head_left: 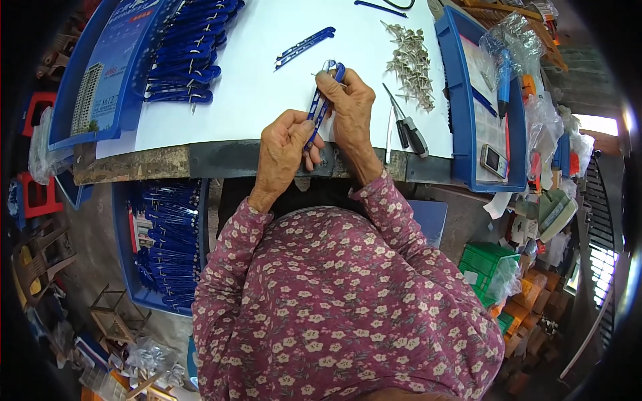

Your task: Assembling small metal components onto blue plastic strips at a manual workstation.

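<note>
Over the front edge of a white-covered table (254, 87), both my hands grip one slim blue plastic strip with light-coloured patches. My left hand (282, 146) pinches the lower part of the blue strip (317, 107), fingers curled round it. My right hand (352, 110) closes on its upper, rounded end, the thumb pressed near a small metal pin. The fingers hide part of the strip. Just beyond, a pair of similar strips (304, 48) lies flat. To the right is a heap of small metal pins (409, 63). A dark-handled screwdriver (414, 137) rests beside my right wrist.
A long pile of blue strips (187, 60) lies at the left, beside a blue tray (127, 117). On the right, another blue tray (468, 160) holds a mobile phone (493, 162) and a blue pen-like tool (503, 87). Below the table, a blue crate (120, 247) contains many strips.
</note>
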The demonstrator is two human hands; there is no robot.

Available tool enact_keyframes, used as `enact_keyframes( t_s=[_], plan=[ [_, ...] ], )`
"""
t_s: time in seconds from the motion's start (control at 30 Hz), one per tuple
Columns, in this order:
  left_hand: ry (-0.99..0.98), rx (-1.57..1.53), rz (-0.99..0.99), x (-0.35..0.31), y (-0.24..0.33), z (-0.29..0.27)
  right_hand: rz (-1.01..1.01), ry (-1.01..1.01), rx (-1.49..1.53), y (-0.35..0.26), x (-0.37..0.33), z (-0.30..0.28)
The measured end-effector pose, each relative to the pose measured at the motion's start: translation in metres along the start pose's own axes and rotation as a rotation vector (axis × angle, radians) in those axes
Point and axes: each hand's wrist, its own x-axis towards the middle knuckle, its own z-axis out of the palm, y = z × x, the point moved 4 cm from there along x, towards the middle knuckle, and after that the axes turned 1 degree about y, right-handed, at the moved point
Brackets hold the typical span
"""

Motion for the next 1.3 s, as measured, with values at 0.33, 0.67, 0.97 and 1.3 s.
enact_keyframes(
  t_s=[0.33, 0.67, 0.97, 1.3],
  plan=[
    [0.05, 0.043, 0.039, 0.002, -0.002, 0.0, 0.213, -0.12, 0.142, 0.007, 0.0, -0.002],
    [0.12, 0.349, 0.252, 0.007, 0.023, -0.004, 0.138, -0.219, 0.196, -0.011, -0.01, 0.0],
    [0.137, 0.623, 0.427, 0.005, 0.032, 0.004, 0.275, -0.226, 0.509, -0.007, -0.013, -0.001],
    [0.1, 1.292, 0.835, 0.0, 0.06, -0.012, 0.338, -0.503, -0.3, -0.047, -0.005, -0.025]
  ],
)
